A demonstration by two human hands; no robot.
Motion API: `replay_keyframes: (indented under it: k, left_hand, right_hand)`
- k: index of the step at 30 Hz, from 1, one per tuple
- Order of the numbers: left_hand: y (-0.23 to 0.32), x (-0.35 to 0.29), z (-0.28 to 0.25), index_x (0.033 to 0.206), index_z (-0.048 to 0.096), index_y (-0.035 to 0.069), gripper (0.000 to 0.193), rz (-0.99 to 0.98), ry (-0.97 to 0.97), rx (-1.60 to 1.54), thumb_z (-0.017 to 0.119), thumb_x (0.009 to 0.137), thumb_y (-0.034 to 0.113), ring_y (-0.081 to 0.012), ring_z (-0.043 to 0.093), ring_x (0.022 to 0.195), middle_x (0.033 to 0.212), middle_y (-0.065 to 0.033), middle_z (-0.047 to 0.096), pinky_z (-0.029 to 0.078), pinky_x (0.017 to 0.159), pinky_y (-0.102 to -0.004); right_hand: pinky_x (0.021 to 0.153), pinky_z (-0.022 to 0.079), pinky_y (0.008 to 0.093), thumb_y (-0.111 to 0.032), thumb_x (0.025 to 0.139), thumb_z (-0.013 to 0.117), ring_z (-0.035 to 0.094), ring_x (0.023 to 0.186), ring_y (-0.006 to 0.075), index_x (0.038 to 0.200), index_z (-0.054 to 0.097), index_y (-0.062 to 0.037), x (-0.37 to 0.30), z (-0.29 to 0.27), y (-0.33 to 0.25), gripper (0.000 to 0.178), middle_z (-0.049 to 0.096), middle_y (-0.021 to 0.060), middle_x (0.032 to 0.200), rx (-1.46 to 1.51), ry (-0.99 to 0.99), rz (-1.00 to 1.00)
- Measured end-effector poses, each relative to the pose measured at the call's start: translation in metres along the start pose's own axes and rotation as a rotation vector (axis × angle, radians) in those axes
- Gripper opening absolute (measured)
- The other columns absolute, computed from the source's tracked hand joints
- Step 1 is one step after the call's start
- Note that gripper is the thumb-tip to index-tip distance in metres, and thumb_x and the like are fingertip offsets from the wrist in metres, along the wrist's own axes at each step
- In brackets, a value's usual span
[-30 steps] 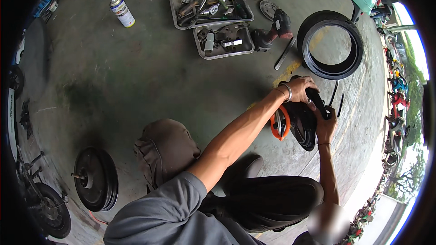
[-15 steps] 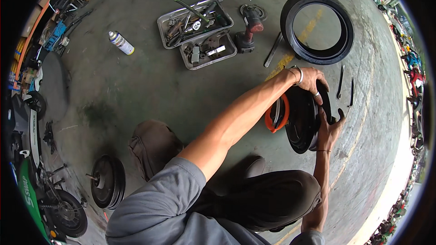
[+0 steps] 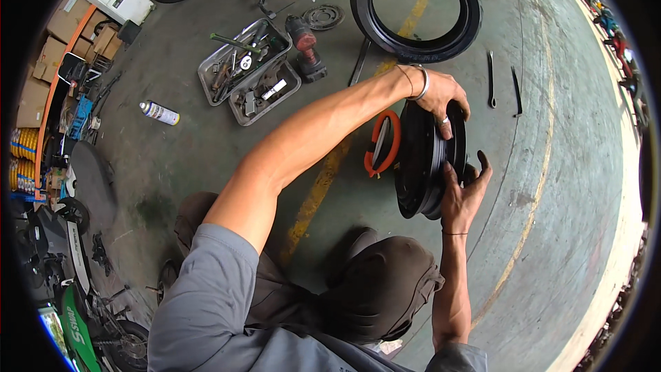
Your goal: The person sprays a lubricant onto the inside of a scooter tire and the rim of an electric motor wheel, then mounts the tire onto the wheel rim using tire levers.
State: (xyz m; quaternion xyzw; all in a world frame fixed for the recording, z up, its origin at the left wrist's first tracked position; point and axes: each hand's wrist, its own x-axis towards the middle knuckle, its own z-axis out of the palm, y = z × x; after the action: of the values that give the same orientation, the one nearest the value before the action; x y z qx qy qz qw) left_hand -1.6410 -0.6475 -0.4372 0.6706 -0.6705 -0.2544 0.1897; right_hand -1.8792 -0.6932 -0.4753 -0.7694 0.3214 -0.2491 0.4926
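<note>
Left hand (image 3: pixel 442 94) arches over, fingers grasping the wheel (image 3: pixel 418 165); below them, right hand (image 3: pixel 465 196) reaches up, fingers spread, thumb against it.

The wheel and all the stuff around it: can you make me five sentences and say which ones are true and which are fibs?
1. The left hand and the right hand both touch the black wheel. True.
2. The silver bracelet is on the wrist of the right hand. False: it is on the wrist of the left hand.
3. The orange ring is to the left of the wheel. True.
4. The drill is inside a metal tray. False: it is on the floor beside the trays.
5. The big tire is orange. False: it is black.
</note>
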Motion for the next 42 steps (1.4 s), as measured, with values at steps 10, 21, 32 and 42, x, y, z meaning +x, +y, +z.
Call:
replay_keyframes:
  k: [10,21,32,42]
  left_hand:
    - [-0.004,-0.007,0.001,0.124,0.063,0.013,0.068,0.028,-0.005,-0.043,0.081,0.068,0.047,-0.0304,0.053,0.122,0.132,-0.0106,0.056,0.042,0.104,-0.0385]
    - [-0.057,-0.175,-0.019,0.113,0.066,0.005,0.055,-0.167,0.371,-0.014,0.063,0.086,0.053,-0.0293,0.065,0.100,0.106,-0.0155,0.068,0.050,0.086,-0.0386]
    - [-0.274,-0.509,0.144,0.120,0.059,0.005,0.048,-1.618,0.770,0.252,0.063,0.088,0.041,-0.0367,0.051,0.119,0.118,-0.0201,0.059,0.044,0.099,-0.0460]
    - [-0.272,-0.481,0.135,0.110,0.060,-0.001,0.043,-1.589,1.119,0.072,0.048,0.097,0.038,-0.0464,0.058,0.101,0.108,-0.0259,0.064,0.044,0.089,-0.0526]
  right_hand:
    - [0.076,0.048,0.0311,-0.014,0.083,0.076,0.058,0.089,0.0189,0.135,0.039,-0.0048,-0.006,-0.001,0.002,0.064,0.059,0.0127,0.102,0.105,-0.014,0.042]
    - [0.084,0.045,0.0345,-0.042,0.099,0.050,0.055,0.105,0.0234,0.136,0.049,-0.0002,-0.028,-0.058,0.036,0.056,0.056,0.0172,0.126,0.073,-0.128,0.037]
    - [0.086,0.045,0.0351,-0.050,0.102,0.036,0.054,0.107,0.0237,0.135,0.049,0.0001,-0.030,-0.046,0.015,0.061,0.056,0.0144,0.126,0.072,-0.008,0.202]
    - [0.091,0.040,0.0290,-0.032,0.102,0.048,0.052,0.100,0.0163,0.119,0.057,0.0049,-0.040,-0.019,0.018,0.042,0.059,0.0095,0.105,-0.159,0.000,0.089]
